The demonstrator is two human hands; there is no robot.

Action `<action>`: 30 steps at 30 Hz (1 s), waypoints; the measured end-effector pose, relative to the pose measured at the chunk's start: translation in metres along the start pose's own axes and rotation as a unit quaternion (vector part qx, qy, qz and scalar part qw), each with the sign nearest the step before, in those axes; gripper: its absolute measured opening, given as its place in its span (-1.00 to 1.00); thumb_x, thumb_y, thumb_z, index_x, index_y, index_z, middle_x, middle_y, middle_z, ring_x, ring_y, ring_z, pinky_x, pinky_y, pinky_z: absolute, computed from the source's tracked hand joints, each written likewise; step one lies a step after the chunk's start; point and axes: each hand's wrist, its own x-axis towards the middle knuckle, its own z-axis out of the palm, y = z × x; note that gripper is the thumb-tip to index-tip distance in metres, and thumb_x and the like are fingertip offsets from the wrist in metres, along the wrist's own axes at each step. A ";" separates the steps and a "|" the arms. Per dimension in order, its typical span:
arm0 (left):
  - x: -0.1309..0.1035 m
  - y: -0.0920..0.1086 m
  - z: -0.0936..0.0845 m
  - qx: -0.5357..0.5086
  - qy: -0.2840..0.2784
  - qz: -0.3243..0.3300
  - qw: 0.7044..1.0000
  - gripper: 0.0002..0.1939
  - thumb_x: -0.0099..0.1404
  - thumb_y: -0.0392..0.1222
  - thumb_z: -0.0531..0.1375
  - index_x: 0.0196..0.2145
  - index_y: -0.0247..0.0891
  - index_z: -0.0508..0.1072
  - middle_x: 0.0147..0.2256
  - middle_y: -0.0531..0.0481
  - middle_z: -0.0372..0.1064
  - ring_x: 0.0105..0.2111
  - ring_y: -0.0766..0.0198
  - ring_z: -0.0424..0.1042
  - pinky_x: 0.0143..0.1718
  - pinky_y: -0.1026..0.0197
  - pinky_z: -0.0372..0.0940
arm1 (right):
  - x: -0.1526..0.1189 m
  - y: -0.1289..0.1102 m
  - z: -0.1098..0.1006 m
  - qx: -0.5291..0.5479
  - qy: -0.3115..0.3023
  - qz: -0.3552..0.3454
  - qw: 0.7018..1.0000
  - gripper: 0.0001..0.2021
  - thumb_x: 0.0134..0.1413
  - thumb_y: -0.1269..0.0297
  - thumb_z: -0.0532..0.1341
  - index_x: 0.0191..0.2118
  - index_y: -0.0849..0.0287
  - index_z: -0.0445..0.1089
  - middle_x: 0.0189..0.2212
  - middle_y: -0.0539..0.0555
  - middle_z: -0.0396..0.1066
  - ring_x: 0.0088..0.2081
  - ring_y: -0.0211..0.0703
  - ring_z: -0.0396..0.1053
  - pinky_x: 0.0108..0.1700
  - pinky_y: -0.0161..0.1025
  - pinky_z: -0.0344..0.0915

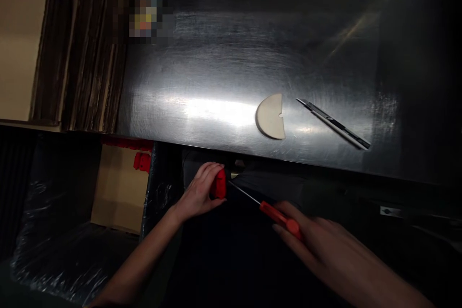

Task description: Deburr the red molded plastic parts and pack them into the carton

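Note:
My left hand [198,190] is closed around a small red plastic-looking part [220,184], held below the table's front edge over my lap. In my right hand [306,233] is a screwdriver [276,216] with a red handle and a thin metal shaft. Its tip points up and left, close to the red part; I cannot make out whether they touch. On the table above lie a pale half-disc [270,117] with a small notch in its straight side and, right of it, a slim utility knife [334,123], its blade end toward the half-disc.
The scratched metal table [216,72] spans the upper view. Stacked cardboard [86,48] stands on its left. Below that, a plastic-lined bin [39,231] holds a cardboard sheet [121,187] and more red parts [142,161]. A blurred patch covers something at the back left.

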 end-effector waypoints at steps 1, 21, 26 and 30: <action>0.000 0.000 0.000 -0.001 -0.002 0.004 1.000 0.02 0.26 -0.21 0.46 0.51 -0.03 0.03 0.37 -0.25 0.24 0.44 -0.26 0.12 0.44 -0.36 0.14 | 0.002 -0.002 0.000 -0.009 0.000 0.002 1.000 -0.68 0.47 -0.10 -0.03 -0.03 -0.12 0.39 -0.51 -0.09 0.53 -0.48 0.01 0.56 -0.46 -0.21 0.23; -0.002 -0.006 -0.010 -0.184 0.026 -0.039 0.982 -0.19 0.16 -0.34 0.49 0.33 -0.12 0.38 0.35 -0.20 0.35 0.47 -0.21 0.09 0.50 -0.35 0.02 | 0.018 -0.027 -0.007 -0.080 -0.023 -0.004 0.996 -0.68 0.49 -0.04 -0.07 -0.02 -0.06 0.35 -0.53 -0.08 0.51 -0.52 -0.05 0.53 -0.48 -0.25 0.15; -0.005 -0.015 0.004 -0.348 0.147 -0.172 0.910 -0.15 -0.03 -0.22 0.62 0.21 -0.13 0.45 0.28 -0.22 0.42 0.38 -0.22 0.28 0.50 -0.29 0.02 | 0.010 -0.029 -0.015 -0.053 -0.024 -0.021 0.998 -0.69 0.48 -0.05 0.02 -0.03 -0.06 0.43 -0.48 -0.07 0.55 -0.50 -0.09 0.55 -0.47 -0.29 0.27; -0.007 -0.026 0.017 -0.509 0.245 -0.273 0.779 -0.46 0.22 0.11 0.47 0.04 -0.17 0.46 0.12 -0.22 0.54 0.22 -0.14 0.50 0.35 -0.27 0.28 | 0.001 -0.024 -0.014 -0.058 -0.020 -0.057 0.996 -0.69 0.42 -0.08 0.14 0.06 -0.09 0.49 -0.35 -0.02 0.63 -0.36 -0.04 0.62 -0.33 -0.28 0.41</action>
